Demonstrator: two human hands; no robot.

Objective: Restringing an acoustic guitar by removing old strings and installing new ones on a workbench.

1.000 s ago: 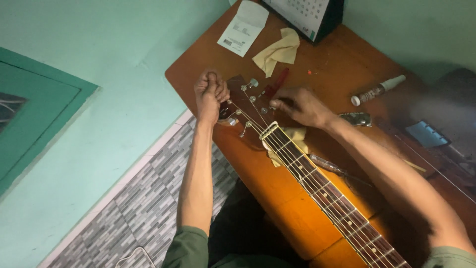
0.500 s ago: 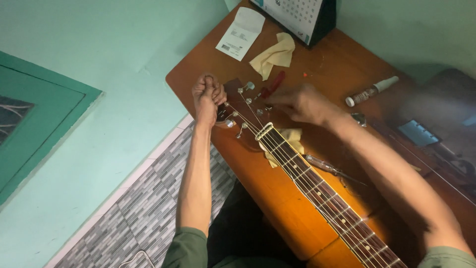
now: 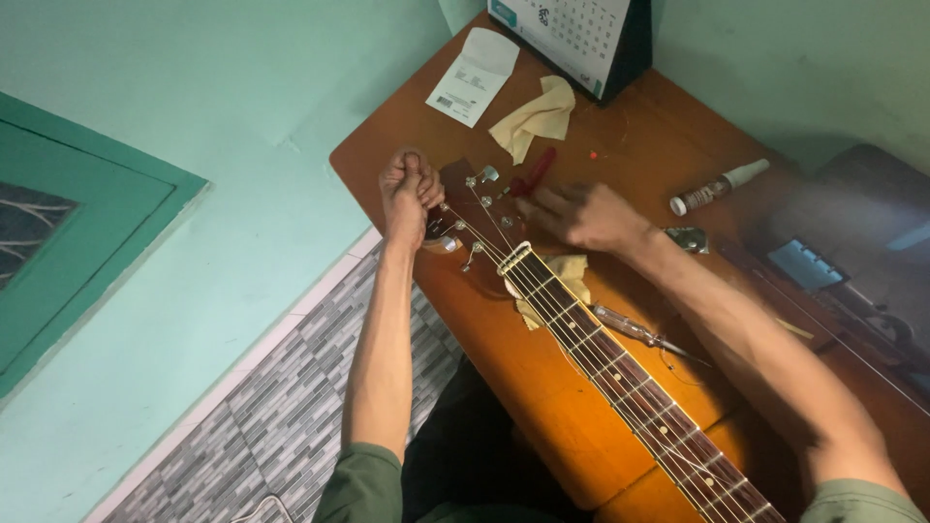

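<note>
With the guitar headstock lying near the tabletop's left edge, the left hand pinches a tuning peg to turn it, while the right hand rests loosely spread, steadying the strings.

Wooden desk with rounded corner, set against pale mint-green walls. Darker green framed panel at left. Floor: grey mosaic tile, white border strip. Dim, soft light.
</note>
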